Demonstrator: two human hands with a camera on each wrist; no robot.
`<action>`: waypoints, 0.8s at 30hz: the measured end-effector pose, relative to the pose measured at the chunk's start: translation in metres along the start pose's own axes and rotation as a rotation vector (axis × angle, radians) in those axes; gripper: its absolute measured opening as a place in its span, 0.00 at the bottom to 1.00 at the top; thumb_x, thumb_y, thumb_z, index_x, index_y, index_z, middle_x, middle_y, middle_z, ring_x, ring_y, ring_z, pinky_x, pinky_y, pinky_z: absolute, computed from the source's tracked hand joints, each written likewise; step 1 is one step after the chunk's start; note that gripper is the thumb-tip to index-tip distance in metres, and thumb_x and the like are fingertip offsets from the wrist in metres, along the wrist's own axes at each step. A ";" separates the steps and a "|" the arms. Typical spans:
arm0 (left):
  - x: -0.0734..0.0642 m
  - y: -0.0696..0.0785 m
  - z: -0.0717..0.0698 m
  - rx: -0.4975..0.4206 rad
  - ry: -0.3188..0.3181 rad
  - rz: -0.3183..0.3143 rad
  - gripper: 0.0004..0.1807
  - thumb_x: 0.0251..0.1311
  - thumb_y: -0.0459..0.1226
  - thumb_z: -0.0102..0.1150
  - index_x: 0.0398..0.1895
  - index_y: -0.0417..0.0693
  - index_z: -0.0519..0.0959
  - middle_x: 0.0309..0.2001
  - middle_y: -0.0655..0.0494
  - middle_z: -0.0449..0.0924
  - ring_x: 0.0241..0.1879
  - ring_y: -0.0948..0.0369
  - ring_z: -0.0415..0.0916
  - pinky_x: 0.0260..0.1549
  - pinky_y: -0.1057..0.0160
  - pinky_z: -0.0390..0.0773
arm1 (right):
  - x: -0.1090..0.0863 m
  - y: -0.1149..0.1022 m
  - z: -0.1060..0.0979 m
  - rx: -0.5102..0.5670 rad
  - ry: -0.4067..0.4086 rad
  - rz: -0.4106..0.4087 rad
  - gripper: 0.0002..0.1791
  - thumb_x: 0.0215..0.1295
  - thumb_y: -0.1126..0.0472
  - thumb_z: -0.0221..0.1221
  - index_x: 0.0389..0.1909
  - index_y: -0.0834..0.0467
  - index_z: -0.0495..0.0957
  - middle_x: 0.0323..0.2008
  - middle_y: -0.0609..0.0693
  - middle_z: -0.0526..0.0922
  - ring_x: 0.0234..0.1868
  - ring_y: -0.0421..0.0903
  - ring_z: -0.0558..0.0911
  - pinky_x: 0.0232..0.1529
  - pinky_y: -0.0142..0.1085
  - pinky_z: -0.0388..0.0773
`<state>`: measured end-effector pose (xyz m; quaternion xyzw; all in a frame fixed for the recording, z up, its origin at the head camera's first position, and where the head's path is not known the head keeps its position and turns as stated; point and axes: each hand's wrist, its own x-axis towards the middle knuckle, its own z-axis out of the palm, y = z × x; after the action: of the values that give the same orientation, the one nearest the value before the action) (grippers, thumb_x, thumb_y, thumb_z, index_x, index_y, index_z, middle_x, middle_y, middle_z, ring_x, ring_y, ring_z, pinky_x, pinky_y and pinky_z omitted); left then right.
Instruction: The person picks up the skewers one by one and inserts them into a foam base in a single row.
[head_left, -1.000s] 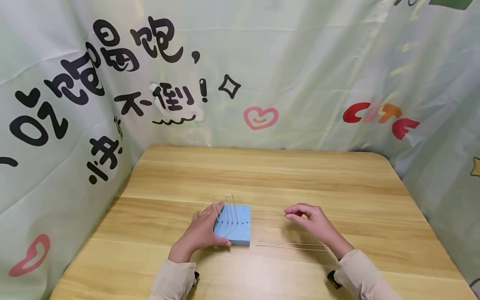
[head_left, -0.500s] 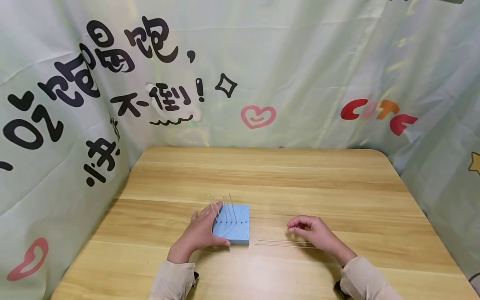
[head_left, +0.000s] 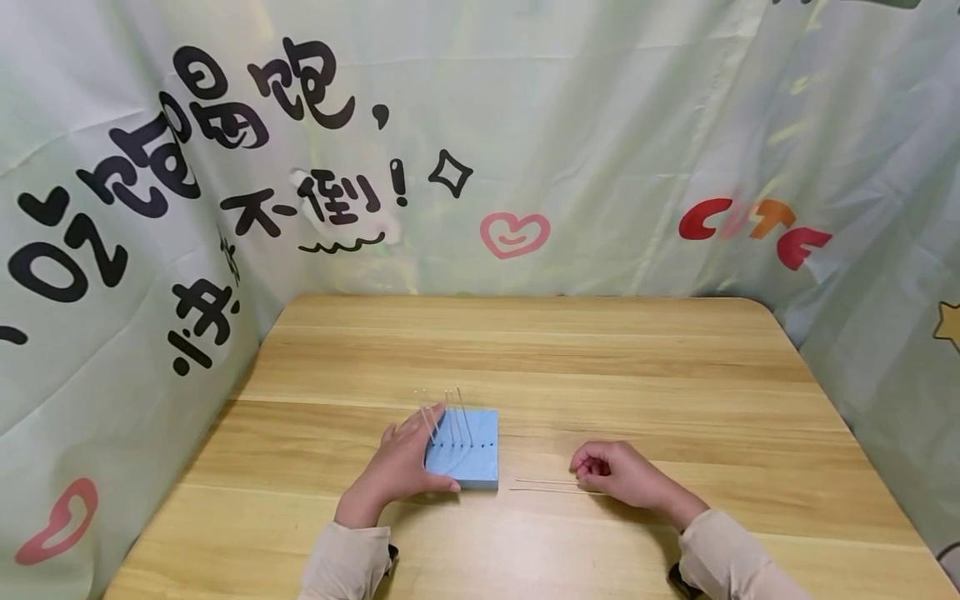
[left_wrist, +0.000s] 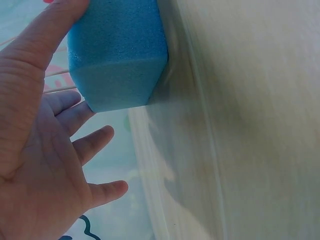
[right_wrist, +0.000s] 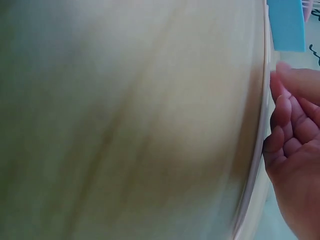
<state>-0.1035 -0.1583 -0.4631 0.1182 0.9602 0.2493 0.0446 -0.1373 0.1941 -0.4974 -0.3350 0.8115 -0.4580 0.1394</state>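
A blue foam block (head_left: 480, 467) sits on the wooden table with a row of dark holes across its top. Several thin sticks (head_left: 461, 421) stand tilted in the holes on its left part; two holes at the right have none. My left hand (head_left: 405, 458) grips the block from the left, thumb (left_wrist: 47, 32) on the front side and fingers around the back. My right hand (head_left: 618, 475), fingers curled, is down at two thin sticks (head_left: 540, 486) lying side by side on the table. Whether the fingertips pinch one of them is hidden.
The wooden table (head_left: 360, 350) has rounded back corners. A pale printed curtain (head_left: 600, 150) stands behind it and along both sides. A dark band shows at each beige sleeve (head_left: 723, 550).
My right hand has come down and nearer to me, onto the lying sticks, its fingers more curled. The left hand and the block hold their place; the head view has shifted slightly.
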 end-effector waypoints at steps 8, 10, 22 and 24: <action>0.000 0.001 -0.001 -0.002 0.001 0.002 0.66 0.29 0.57 0.77 0.74 0.46 0.52 0.71 0.42 0.53 0.70 0.45 0.50 0.64 0.34 0.45 | 0.001 -0.005 0.000 -0.172 0.006 -0.085 0.05 0.59 0.71 0.60 0.33 0.58 0.78 0.25 0.40 0.77 0.27 0.31 0.72 0.27 0.27 0.74; 0.000 0.002 -0.002 -0.005 0.003 0.003 0.66 0.29 0.57 0.77 0.74 0.45 0.52 0.71 0.42 0.53 0.70 0.44 0.49 0.63 0.33 0.45 | 0.002 -0.006 0.000 -0.231 0.012 -0.105 0.06 0.59 0.72 0.60 0.34 0.58 0.78 0.26 0.39 0.76 0.28 0.31 0.72 0.28 0.28 0.74; -0.002 0.001 0.000 0.006 -0.004 -0.006 0.67 0.29 0.57 0.77 0.74 0.45 0.52 0.71 0.43 0.53 0.70 0.45 0.50 0.63 0.33 0.44 | 0.002 -0.011 -0.004 -0.274 0.119 -0.011 0.06 0.64 0.68 0.58 0.39 0.59 0.79 0.35 0.45 0.80 0.38 0.36 0.76 0.40 0.33 0.77; -0.002 0.001 0.000 0.006 -0.001 -0.002 0.67 0.29 0.57 0.77 0.74 0.45 0.52 0.71 0.43 0.53 0.70 0.45 0.50 0.63 0.33 0.44 | 0.003 -0.012 -0.005 -0.244 0.137 -0.040 0.07 0.64 0.69 0.57 0.41 0.61 0.80 0.38 0.47 0.81 0.40 0.38 0.78 0.41 0.33 0.78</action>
<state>-0.1015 -0.1583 -0.4625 0.1174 0.9611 0.2461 0.0450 -0.1373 0.1910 -0.4841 -0.3334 0.8620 -0.3804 0.0328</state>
